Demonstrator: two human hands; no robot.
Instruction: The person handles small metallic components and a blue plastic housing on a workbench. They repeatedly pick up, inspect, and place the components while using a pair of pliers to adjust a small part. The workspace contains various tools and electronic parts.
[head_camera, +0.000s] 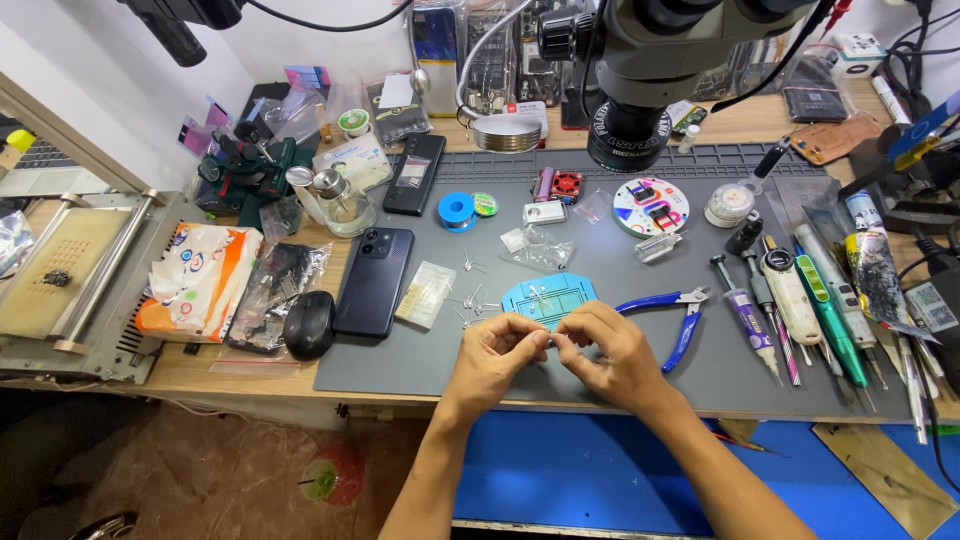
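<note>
Blue pliers (672, 312) lay near while the left hand (492, 358) and right hand (612, 355) pinched a tiny metal part (551, 340) together, needing steady fingers.

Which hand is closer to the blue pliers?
The right hand. It sits just left of the blue pliers, close to the handles but not touching. The left hand is farther left, on the other side of the right hand, fingers meeting it over the grey mat.

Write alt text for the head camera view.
Over a grey work mat, the left hand and right hand pinch a tiny part together beside a light blue plate. Blue-handled cutters and a dark phone lie nearby, beneath a microscope.
</note>
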